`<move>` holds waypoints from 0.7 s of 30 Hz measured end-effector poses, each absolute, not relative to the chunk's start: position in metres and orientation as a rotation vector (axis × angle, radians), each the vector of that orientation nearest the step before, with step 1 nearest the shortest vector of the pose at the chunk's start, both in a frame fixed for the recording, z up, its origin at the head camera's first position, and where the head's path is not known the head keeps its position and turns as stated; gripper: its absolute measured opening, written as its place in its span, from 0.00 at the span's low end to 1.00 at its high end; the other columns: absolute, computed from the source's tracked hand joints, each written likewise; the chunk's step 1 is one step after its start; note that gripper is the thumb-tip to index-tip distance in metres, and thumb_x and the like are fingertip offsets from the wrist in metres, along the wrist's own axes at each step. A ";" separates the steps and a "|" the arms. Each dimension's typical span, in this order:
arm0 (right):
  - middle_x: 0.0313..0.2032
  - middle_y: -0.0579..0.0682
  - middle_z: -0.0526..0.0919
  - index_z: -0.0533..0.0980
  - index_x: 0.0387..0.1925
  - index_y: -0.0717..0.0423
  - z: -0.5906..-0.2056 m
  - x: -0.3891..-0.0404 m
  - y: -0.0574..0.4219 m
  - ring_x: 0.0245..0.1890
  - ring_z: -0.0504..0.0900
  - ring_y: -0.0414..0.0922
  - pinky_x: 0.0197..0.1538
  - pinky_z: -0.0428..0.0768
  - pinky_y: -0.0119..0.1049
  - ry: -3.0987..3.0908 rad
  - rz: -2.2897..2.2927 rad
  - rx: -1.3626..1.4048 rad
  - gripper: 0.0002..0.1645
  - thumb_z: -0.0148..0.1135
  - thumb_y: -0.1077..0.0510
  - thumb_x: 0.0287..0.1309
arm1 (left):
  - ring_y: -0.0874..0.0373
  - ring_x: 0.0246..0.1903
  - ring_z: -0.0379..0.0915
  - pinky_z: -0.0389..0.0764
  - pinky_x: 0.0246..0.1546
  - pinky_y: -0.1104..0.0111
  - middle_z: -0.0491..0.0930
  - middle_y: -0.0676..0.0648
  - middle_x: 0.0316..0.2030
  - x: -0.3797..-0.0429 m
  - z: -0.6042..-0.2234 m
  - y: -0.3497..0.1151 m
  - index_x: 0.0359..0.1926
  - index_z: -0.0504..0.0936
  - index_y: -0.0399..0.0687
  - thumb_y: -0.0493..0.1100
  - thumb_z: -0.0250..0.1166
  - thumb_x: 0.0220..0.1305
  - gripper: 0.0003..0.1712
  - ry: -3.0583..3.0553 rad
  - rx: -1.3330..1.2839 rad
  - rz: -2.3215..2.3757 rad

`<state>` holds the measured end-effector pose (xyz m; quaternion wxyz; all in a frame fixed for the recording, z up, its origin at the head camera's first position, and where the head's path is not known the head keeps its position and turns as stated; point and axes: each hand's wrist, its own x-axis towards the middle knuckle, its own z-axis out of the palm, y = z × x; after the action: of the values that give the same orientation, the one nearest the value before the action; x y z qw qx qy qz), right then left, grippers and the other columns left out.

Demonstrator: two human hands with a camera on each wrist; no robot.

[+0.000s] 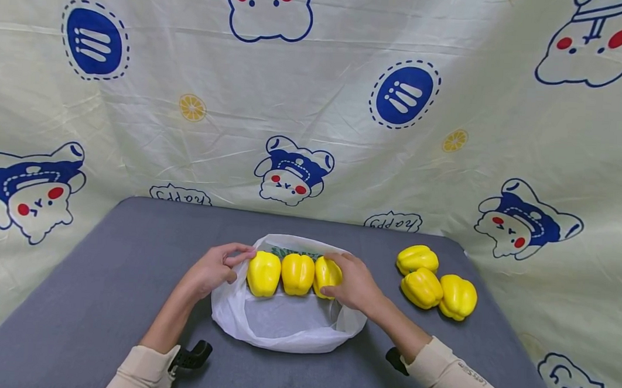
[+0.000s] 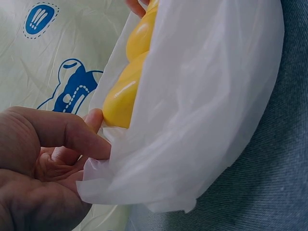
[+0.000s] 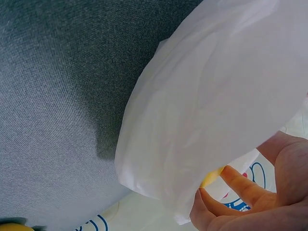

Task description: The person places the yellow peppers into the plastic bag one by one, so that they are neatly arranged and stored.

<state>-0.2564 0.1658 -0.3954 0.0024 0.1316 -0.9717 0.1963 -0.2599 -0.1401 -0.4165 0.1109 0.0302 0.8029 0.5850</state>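
A white plastic bag (image 1: 294,341) lies with its mouth open on the grey table. Inside, along its far side, three yellow bell peppers stand in a row: the left one (image 1: 263,275), the middle one (image 1: 298,275) and the right one (image 1: 326,277). With its thumb and fingers, my right hand (image 1: 356,284) grips the right pepper from its outer side; the bag partly hides this in the right wrist view. At the bag's left rim, my left hand (image 1: 214,271) pinches the plastic, one fingertip touching the left pepper.
Three more yellow bell peppers (image 1: 422,288) sit together on the table right of the bag. The grey table (image 1: 126,301) meets a printed cloth backdrop (image 1: 321,101) behind it. Each wrist wears a black strap (image 1: 191,356).
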 end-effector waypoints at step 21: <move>0.68 0.63 0.72 0.75 0.66 0.51 -0.395 -0.255 0.166 0.69 0.69 0.65 0.63 0.72 0.66 -3.046 0.632 0.397 0.42 0.80 0.54 0.47 | 0.41 0.76 0.57 0.69 0.27 0.70 0.78 0.43 0.65 -0.259 -0.416 -0.139 0.66 0.76 0.45 0.19 0.54 0.53 0.39 2.383 0.066 1.696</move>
<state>-0.2553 0.1656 -0.3946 0.0026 0.1266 -0.9713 0.2015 -0.2591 -0.1386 -0.4161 0.1079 0.0225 0.8098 0.5762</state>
